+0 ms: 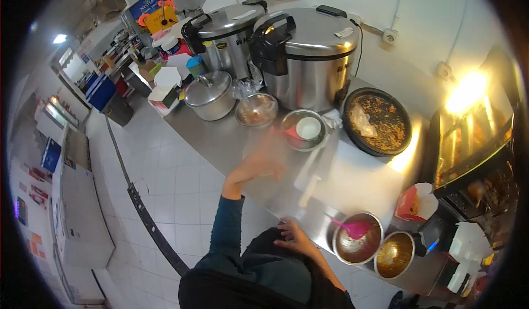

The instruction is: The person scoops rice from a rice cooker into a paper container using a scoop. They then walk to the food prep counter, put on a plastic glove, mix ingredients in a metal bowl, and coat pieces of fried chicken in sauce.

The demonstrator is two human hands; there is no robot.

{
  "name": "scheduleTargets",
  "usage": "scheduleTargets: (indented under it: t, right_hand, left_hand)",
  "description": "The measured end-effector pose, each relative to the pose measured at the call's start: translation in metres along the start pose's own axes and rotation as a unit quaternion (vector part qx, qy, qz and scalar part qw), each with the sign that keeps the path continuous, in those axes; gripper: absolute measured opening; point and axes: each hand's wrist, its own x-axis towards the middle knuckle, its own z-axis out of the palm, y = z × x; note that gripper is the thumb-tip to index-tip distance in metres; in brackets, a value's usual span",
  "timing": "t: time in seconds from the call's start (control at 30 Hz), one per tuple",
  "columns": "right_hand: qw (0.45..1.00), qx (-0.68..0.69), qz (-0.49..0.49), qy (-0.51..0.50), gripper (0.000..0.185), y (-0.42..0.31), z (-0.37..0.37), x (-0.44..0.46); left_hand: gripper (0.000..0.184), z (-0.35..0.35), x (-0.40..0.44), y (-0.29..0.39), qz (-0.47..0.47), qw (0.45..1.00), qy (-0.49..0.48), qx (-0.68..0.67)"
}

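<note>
My left hand [259, 163] is stretched over the counter's front edge, below a small metal bowl [257, 109]. Motion smears its fingers, and a pale blur above them cannot be made out. Nearer my body, my right hand [297, 237] has its fingers spread and holds nothing. Between it and the white cutting board [363, 171] lies a knife with a white handle [309, 191]. To the right, a pink spoon [355, 229] rests in a metal bowl [344, 248]. Behind the board, another metal bowl holds a white cup [308, 128].
Two large steel cookers [311, 83] and a lidded pot [210, 97] line the back. A black dish of crumbly food [386, 130] sits beyond the board. At right are a sauce bowl [394, 254], a red food box [410, 201], open white boxes [468, 243] and a lit display case [474, 138].
</note>
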Motion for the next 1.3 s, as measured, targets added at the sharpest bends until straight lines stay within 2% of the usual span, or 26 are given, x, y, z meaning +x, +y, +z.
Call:
scheduleTargets:
  t: [0.07, 0.13, 0.17, 0.2, 0.27, 0.3, 0.37, 0.47, 0.57, 0.63, 0.67, 0.7, 0.77, 0.87, 0.93, 0.97, 1.03, 1.1, 1.13, 1.23, 1.3]
  right_hand:
    - [0.999, 0.038, 0.001, -0.024, 0.057, 0.002, 0.008, 0.029]
    - [0.995, 0.009, 0.067, -0.077, 0.056, -0.021, 0.011, 0.060]
    - [0.990, -0.007, 0.099, -0.103, 0.056, -0.032, 0.014, 0.077]
    - [0.993, -0.012, 0.077, -0.085, 0.055, -0.038, 0.021, 0.096]
    - [0.996, -0.066, -0.054, -0.013, 0.056, -0.051, 0.043, 0.134]
    - [0.988, -0.094, -0.125, 0.019, 0.056, -0.058, 0.054, 0.159]
    - [0.990, -0.079, -0.119, -0.009, 0.057, -0.066, 0.076, 0.214]
    - [0.994, -0.045, -0.092, -0.041, 0.056, -0.074, 0.114, 0.300]
    - [0.996, 0.031, -0.067, -0.051, 0.050, -0.085, 0.148, 0.372]
    - [0.995, 0.074, -0.036, -0.060, 0.048, -0.101, 0.163, 0.404]
    - [0.997, 0.019, -0.055, -0.054, 0.045, -0.106, 0.168, 0.418]
    - [0.998, 0.020, -0.042, -0.043, 0.044, -0.112, 0.173, 0.429]
    - [0.999, 0.017, -0.023, -0.017, 0.042, -0.125, 0.180, 0.446]
    - [0.999, -0.039, -0.034, -0.001, 0.037, -0.142, 0.193, 0.463]
    - [0.998, -0.052, -0.033, -0.019, 0.037, -0.144, 0.200, 0.478]
    - [0.999, -0.042, -0.001, -0.030, 0.037, -0.144, 0.206, 0.485]
    - [0.995, -0.084, -0.027, -0.056, 0.038, -0.157, 0.217, 0.498]
    - [0.994, -0.040, -0.023, -0.095, 0.036, -0.170, 0.220, 0.510]
    - [0.993, -0.016, -0.024, -0.114, 0.035, -0.178, 0.222, 0.518]
    - [0.989, -0.083, -0.101, -0.072, 0.034, -0.217, 0.218, 0.533]
    - [0.989, -0.115, -0.087, -0.008, 0.024, -0.248, 0.212, 0.542]
  left_hand:
    - [0.084, -0.055, -0.020, -0.030, 0.018, 0.990, -0.096, 0.097]
    - [0.085, -0.078, -0.046, -0.023, 0.136, 0.983, -0.087, -0.083]
    - [0.085, -0.094, -0.057, -0.019, 0.195, 0.962, -0.080, -0.171]
    - [0.084, -0.116, -0.065, -0.018, 0.184, 0.969, -0.041, -0.161]
    - [0.082, -0.166, -0.082, -0.016, 0.162, 0.976, 0.042, -0.137]
    - [0.080, -0.196, -0.092, -0.017, 0.141, 0.985, -0.011, -0.097]
    - [0.076, -0.259, -0.113, -0.022, 0.098, 0.989, -0.111, -0.005]
    - [0.071, -0.344, -0.130, -0.026, 0.111, 0.990, -0.047, -0.078]
    - [0.063, -0.448, -0.131, -0.053, 0.038, 0.975, 0.147, -0.163]
    - [0.052, -0.513, -0.119, -0.095, -0.003, 0.942, 0.319, -0.106]
    - [0.048, -0.537, -0.111, -0.107, 0.001, 0.930, 0.363, -0.061]
    - [0.044, -0.562, -0.099, -0.117, 0.006, 0.914, 0.405, -0.014]
    - [0.050, -0.618, -0.072, -0.150, -0.041, 0.859, 0.460, 0.220]
    - [0.073, -0.644, -0.031, -0.137, 0.029, 0.755, 0.412, 0.510]
    - [0.086, -0.640, 0.002, -0.109, -0.035, 0.729, 0.297, 0.616]
    - [0.093, -0.641, 0.014, -0.101, -0.067, 0.707, 0.236, 0.663]
    - [0.102, -0.668, 0.036, -0.126, -0.041, 0.735, 0.242, 0.632]
    - [0.106, -0.684, 0.048, -0.137, -0.108, 0.782, 0.198, 0.581]
    - [0.108, -0.684, 0.050, -0.136, -0.101, 0.794, 0.201, 0.565]
    - [0.101, -0.673, 0.037, -0.134, -0.038, 0.777, 0.210, 0.592]
    - [0.098, -0.668, 0.028, -0.139, 0.006, 0.772, 0.239, 0.589]
